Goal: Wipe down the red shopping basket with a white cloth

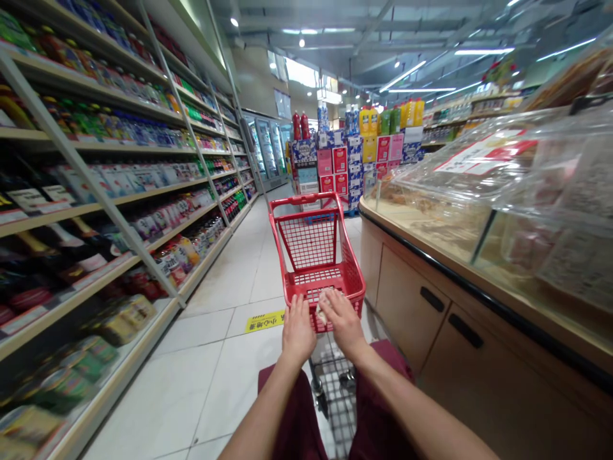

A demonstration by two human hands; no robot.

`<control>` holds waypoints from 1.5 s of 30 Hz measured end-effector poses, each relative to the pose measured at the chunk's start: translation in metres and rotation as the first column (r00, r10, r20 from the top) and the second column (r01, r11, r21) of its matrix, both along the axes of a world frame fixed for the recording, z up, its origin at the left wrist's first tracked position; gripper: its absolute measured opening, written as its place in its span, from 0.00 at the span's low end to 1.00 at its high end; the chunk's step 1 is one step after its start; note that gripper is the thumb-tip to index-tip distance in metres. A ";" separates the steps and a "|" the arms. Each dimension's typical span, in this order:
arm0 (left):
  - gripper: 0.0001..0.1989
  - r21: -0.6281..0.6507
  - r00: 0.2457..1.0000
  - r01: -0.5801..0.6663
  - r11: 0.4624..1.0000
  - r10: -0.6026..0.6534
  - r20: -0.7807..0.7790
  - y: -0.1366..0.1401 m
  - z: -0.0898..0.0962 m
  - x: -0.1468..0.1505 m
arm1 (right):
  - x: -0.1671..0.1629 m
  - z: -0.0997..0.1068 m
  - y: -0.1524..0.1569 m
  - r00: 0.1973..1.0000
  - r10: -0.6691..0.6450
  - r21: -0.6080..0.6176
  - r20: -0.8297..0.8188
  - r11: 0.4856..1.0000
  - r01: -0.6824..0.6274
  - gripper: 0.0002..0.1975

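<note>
Directly before me is a red plastic shopping cart (311,243) with grid walls and dark wheels beneath. My left hand (299,329) rests against the left part of its near rim, fingers stretched forward and holding nothing I can see. On the right part of that rim, my right hand (343,319) presses a crumpled whitish cloth (322,306) against the red plastic. Much of the cloth is hidden under the fingers. No goods show inside the basket.
Drink shelves (110,147) line the left side. A wooden counter (412,287) with clear-wrapped packages stands close on the right. Ahead are stacked drink cartons (335,166) and glass-door fridges (268,144). A yellow floor sign (265,321) lies left of the cart.
</note>
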State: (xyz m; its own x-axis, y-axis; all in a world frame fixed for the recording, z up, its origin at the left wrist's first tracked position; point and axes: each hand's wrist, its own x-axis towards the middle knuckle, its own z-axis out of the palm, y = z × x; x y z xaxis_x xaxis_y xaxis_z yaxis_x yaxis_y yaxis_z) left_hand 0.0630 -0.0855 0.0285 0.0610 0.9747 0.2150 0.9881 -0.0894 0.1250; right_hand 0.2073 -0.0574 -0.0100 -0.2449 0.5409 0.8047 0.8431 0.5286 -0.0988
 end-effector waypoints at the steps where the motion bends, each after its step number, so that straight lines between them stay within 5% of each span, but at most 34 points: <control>1: 0.29 -0.009 1.000 0.014 1.000 -0.014 -0.004 0.000 0.000 -0.001 | -0.013 0.002 0.000 1.000 -0.008 -0.024 0.010 1.000 0.008 0.18; 4: 0.29 -0.020 0.999 0.034 0.999 -0.034 -0.026 0.001 0.001 -0.004 | -0.021 0.008 0.006 0.999 -0.009 -0.089 0.053 0.996 0.013 0.18; 7: 0.30 -0.010 0.999 0.022 1.000 -0.022 -0.038 0.002 0.002 -0.004 | 0.017 0.009 0.013 0.995 0.042 -0.092 0.086 0.995 -0.034 0.16; 10: 0.30 -0.003 0.999 0.011 1.000 -0.011 -0.032 0.002 0.001 0.001 | 0.050 0.005 0.014 0.997 -0.076 -0.055 -0.010 0.996 0.076 0.16; 12: 0.30 0.010 0.999 0.010 1.000 -0.009 -0.031 0.002 -0.002 0.004 | 0.045 0.002 0.011 0.990 -0.122 -0.034 -0.075 0.992 0.120 0.16; 17: 0.31 0.040 0.998 0.031 0.999 -0.029 -0.058 -0.002 -0.008 0.002 | 0.003 -0.001 0.007 0.999 0.036 0.004 -0.008 0.999 -0.036 0.15; 23: 0.32 0.019 0.998 0.040 0.999 -0.039 -0.056 -0.001 -0.005 0.001 | 0.036 -0.001 0.013 0.984 -0.156 -0.035 -0.085 0.988 0.153 0.16; 29: 0.31 0.024 0.997 0.028 0.999 -0.026 -0.072 -0.001 -0.006 0.000 | 0.009 -0.003 0.004 1.000 0.021 0.007 0.016 1.000 -0.021 0.15; 34: 0.32 -0.005 0.997 -0.001 1.000 0.001 -0.078 -0.002 -0.003 0.002 | 0.041 -0.001 0.010 0.981 -0.165 -0.010 -0.099 0.986 0.165 0.17; 40: 0.31 0.006 0.996 0.015 1.000 -0.014 -0.086 -0.002 -0.005 0.005 | 0.011 -0.004 0.005 1.000 0.026 0.022 0.004 0.999 -0.026 0.17; 45: 0.33 0.006 0.996 0.007 1.000 -0.006 -0.092 -0.003 -0.003 0.005 | 0.047 -0.003 0.012 0.987 -0.135 -0.019 -0.081 0.991 0.134 0.18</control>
